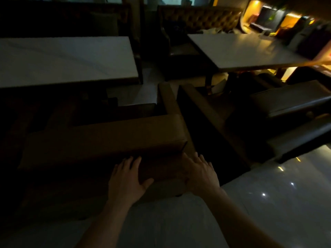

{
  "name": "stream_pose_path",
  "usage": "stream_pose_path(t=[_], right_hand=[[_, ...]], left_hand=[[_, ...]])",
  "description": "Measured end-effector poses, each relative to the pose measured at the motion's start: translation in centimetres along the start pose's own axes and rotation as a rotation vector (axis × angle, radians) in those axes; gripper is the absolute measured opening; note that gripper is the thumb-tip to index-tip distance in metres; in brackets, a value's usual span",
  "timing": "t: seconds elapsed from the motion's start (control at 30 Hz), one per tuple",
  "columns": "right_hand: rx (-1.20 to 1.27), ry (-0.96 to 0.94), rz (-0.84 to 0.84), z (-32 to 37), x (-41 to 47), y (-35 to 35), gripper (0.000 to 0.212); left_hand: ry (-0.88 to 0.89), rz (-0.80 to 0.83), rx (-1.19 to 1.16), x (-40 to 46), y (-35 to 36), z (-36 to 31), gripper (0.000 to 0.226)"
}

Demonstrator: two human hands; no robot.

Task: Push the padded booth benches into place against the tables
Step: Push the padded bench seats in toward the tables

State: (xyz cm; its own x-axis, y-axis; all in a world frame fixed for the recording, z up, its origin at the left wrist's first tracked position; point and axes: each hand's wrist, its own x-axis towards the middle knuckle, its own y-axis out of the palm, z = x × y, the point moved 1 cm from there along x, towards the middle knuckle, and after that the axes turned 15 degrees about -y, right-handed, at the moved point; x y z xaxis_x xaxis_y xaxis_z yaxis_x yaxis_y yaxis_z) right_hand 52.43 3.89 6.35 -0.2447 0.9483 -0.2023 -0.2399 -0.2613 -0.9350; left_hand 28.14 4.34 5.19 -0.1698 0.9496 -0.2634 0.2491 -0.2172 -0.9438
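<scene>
A brown padded booth bench (100,138) stands in front of me, its backrest top running left to right and its armrest reaching toward the white table (68,59) at the left. My left hand (128,179) lies flat on the back of the bench with fingers spread. My right hand (200,172) presses flat on the bench's right rear corner. A second brown bench (206,111) stands just to the right, facing another white table (247,51). The room is dim and the seats are in shadow.
A tufted brown bench (198,17) stands behind the far tables. Dark grey padded seats (290,102) sit at the right. Glossy tiled floor (268,203) lies at my lower right. Lit shelves with objects (286,20) are at the top right.
</scene>
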Motion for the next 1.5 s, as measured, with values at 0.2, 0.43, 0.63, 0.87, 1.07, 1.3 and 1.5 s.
stream_pose_path(t=[0.2, 0.43, 0.63, 0.87, 1.07, 1.3, 1.5], right_hand=[[0.022, 0.004, -0.075, -10.6, -4.8, -5.7, 0.086], [0.012, 0.052, -0.095, -25.9, -13.4, -11.3, 0.082], [0.013, 0.103, -0.143, -37.8, -17.0, -13.9, 0.081], [-0.019, 0.152, -0.113, -49.8, -15.2, -15.5, 0.088], [-0.049, 0.175, -0.054, -61.3, -10.5, -17.0, 0.092], [-0.044, 0.148, -0.005, -70.6, -6.2, -18.3, 0.096], [-0.056, 0.032, 0.088, -77.5, -1.4, -18.1, 0.107]], left_hand=[[0.077, -0.004, 0.034, -3.7, 0.1, -13.0, 0.092], [0.123, -0.011, -0.017, -9.7, 2.2, -30.1, 0.092], [0.181, 0.046, -0.036, -11.4, 5.6, -42.0, 0.093], [0.241, 0.084, -0.063, -7.9, 10.6, -54.5, 0.095], [0.26, 0.132, -0.075, -2.0, 15.4, -64.4, 0.097], [0.219, 0.159, -0.04, 1.6, 18.8, -72.0, 0.101], [0.115, 0.148, -0.013, 4.0, 21.5, -75.9, 0.106]])
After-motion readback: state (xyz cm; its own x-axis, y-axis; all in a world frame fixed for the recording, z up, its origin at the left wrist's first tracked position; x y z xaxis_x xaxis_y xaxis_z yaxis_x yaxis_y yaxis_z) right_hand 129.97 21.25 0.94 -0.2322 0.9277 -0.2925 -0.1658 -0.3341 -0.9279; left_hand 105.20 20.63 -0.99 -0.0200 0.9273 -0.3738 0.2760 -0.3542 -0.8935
